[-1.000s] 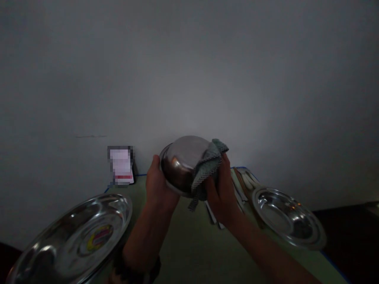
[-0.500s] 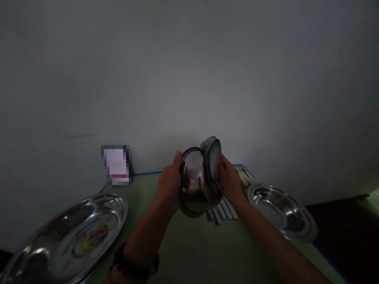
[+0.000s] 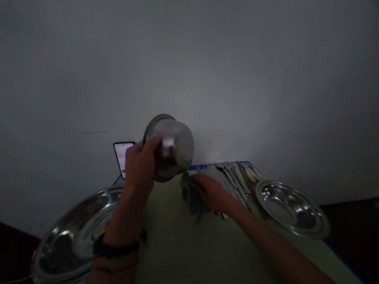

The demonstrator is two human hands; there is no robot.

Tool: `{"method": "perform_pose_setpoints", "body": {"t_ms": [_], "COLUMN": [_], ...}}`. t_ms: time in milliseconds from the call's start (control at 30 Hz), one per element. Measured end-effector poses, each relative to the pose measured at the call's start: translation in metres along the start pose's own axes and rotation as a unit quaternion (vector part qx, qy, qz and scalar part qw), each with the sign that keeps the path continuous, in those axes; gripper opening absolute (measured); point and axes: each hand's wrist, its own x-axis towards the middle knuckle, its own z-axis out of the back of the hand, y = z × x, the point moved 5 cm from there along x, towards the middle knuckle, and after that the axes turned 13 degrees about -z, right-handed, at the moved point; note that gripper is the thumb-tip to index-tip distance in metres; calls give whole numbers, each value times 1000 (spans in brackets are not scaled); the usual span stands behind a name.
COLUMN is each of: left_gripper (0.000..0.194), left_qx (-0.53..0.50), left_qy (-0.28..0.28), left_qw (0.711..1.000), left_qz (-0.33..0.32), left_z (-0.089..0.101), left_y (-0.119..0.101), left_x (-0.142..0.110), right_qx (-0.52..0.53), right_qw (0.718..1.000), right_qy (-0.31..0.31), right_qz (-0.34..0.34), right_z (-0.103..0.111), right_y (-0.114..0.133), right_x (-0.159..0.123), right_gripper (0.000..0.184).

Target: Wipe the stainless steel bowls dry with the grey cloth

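Observation:
A shiny steel pot [image 3: 174, 142] is held up off the table, tipped so its base faces right. My left hand [image 3: 140, 163] grips it on its left side, the thumb against the wall. Lower and to the right, my right hand [image 3: 211, 193] has its fingers closed on a grey-blue cloth [image 3: 191, 197], blurred by motion and hanging just above the green tabletop. That hand is apart from the pot and covers part of a row of cutlery [image 3: 229, 177], in which knives, forks and spoons lie side by side.
On the left lies a large steel tray [image 3: 53, 252], partly behind my left forearm. An oval steel dish [image 3: 291, 209] sits at the right edge. A phone [image 3: 120, 154] leans against the wall [image 3: 189, 71] behind the green table [image 3: 177, 244].
My left hand has lifted the pot up and left and turned its base to the right. My right hand has drawn the cloth off the pot and lowered it toward the table.

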Motion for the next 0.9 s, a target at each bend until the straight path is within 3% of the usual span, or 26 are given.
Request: {"method": "perform_pose_setpoints", "body": {"t_ms": [67,133,233,367,467,600,733,900], "left_gripper": [24,20,15,14,11,15,21,26], "left_qx": [61,130,185,197,207,289,329,341], "left_qy": [24,137,334,454,502,549,575,554], "left_qw": [996,974,898,840,812,738,681,670], "left_qz": [-57,-128,-219,-222,-214,-266,-310,-357], "left_z": [0,-10,-28,-41,-53,-72,-88,-100], "left_y": [-3,-8,-11,0,18,41,47,41], "left_x": [-4,-9,-21,-29,-35,-48,-62,-68], "right_qx": [-48,-76,-103,-192,-246,-300,-321,-318], "right_qw": [994,988,989,969,948,923,905,870], "right_qy": [92,134,83,69,68,53,23,-14], "right_qz": [29,8,-69,-140,-192,-234,-277,-377], "right_z": [-14,-11,20,60,84,111,140,174], "right_y": [2,-6,-25,-48,-68,-97,-128,-169], "right_x": [-9,-14,-12,-19,-32,-50,-67,-96], "right_gripper": [29,39,43,48,55,52,48,54]}}
